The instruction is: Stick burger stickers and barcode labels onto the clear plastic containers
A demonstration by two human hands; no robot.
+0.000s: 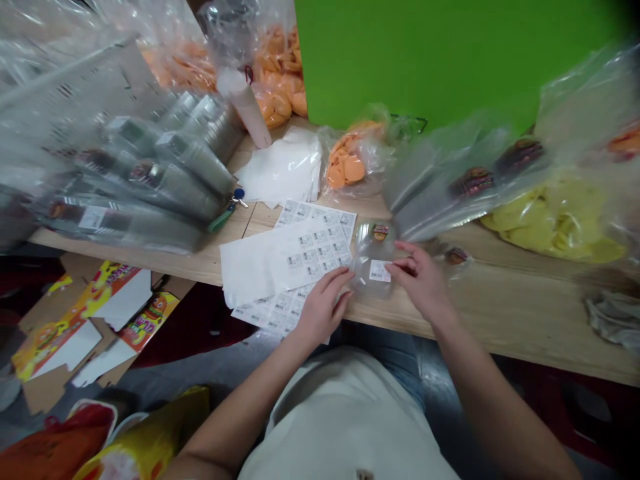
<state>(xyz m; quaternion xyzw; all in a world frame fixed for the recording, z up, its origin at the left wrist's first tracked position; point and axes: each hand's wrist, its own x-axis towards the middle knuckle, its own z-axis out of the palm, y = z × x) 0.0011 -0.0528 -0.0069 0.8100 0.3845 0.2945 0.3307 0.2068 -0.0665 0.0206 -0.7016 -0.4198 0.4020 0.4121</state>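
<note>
Off-white shirt (345, 420), small dark mark (365, 475), blue jeans (395, 350), bare left hand (325, 310), bare right hand (420, 283)

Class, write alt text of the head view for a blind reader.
Two bare hands work at a wooden bench: the left hand rests on sheets of barcode labels, the right hand touches a clear plastic pack bearing a label. Bags of orange and yellow discs lie behind.
</note>
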